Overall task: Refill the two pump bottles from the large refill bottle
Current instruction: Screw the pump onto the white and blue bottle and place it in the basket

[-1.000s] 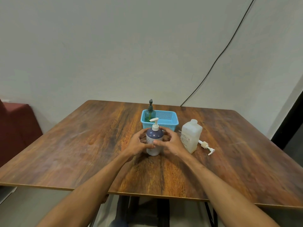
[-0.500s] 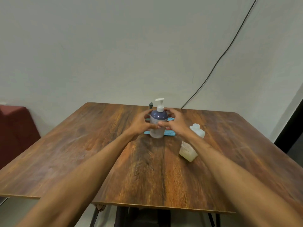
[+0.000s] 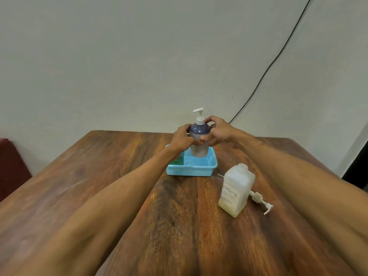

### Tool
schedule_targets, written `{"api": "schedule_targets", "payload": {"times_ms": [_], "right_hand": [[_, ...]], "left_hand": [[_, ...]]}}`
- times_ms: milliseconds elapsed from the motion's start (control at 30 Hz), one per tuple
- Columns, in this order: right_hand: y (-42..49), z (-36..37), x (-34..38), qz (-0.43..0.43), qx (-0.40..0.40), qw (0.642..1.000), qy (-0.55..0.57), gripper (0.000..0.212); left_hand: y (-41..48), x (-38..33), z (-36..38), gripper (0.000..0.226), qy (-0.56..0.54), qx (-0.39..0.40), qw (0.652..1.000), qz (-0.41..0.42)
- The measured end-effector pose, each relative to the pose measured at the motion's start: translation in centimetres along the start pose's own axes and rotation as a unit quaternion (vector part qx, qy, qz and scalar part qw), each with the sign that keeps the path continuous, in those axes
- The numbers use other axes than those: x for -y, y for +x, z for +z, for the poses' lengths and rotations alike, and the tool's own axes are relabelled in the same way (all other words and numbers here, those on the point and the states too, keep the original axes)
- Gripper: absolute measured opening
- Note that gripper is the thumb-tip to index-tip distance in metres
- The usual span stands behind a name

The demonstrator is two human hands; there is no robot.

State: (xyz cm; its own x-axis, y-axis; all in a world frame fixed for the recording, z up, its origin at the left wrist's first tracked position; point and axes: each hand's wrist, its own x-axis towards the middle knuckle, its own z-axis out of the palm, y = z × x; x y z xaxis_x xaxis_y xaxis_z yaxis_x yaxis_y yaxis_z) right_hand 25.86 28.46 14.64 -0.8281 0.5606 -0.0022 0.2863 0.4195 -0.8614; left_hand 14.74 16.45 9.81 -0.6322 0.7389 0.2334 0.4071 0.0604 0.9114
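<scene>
Head view. Found left hand (image 3: 180, 139) and right hand (image 3: 216, 133) gripping purple pump bottle (image 3: 199, 144) from either side, fingers curled round its shoulder. Held upright at right end of blue basket (image 3: 191, 172); contact with basket floor impossible to tell. Noted green bottle (image 3: 177, 161) at left end, mostly hidden behind left wrist. Recorded large refill bottle (image 3: 236, 191) standing on bench (image 3: 99, 186) near basket, loose pump (image 3: 260, 202) lying just beside.

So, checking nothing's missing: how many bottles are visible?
3. Purple pump bottle, gripped by left hand and right hand over the blue basket; green bottle in that basket, mostly hidden behind the left arm; refill bottle standing on the table.
</scene>
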Motion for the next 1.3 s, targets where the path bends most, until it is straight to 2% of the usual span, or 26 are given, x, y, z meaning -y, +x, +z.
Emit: {"api": "schedule_targets", "payload": {"times_ms": [200, 500, 1133, 1233, 1300], "right_hand": [[2.2, -0.4, -2.2, 0.050, 0.054, 0.997, -0.031, 0.066], [3.1, 0.7, -4.4, 0.089, 0.081, 0.991, -0.063, 0.067], [4.1, 0.9, -6.6, 0.061, 0.065, 0.984, -0.153, 0.075], [3.8, 0.5, -6.1, 0.053, 0.072, 0.985, -0.145, 0.073], [3.7, 0.5, -5.8, 0.053, 0.063, 0.986, -0.143, 0.067]], "left_hand": [[1.3, 2.4, 2.5, 0.064, 0.028, -0.004, 1.000, -0.006], [1.2, 4.8, 3.7, 0.066, 0.030, 0.023, 0.998, -0.041], [0.3, 5.7, 4.7, 0.065, 0.052, 0.067, 0.995, -0.054], [-0.1, 5.8, 4.8, 0.059, 0.105, 0.019, 0.994, -0.010], [-1.0, 5.6, 4.3, 0.043, 0.126, -0.077, 0.989, 0.027]]}}
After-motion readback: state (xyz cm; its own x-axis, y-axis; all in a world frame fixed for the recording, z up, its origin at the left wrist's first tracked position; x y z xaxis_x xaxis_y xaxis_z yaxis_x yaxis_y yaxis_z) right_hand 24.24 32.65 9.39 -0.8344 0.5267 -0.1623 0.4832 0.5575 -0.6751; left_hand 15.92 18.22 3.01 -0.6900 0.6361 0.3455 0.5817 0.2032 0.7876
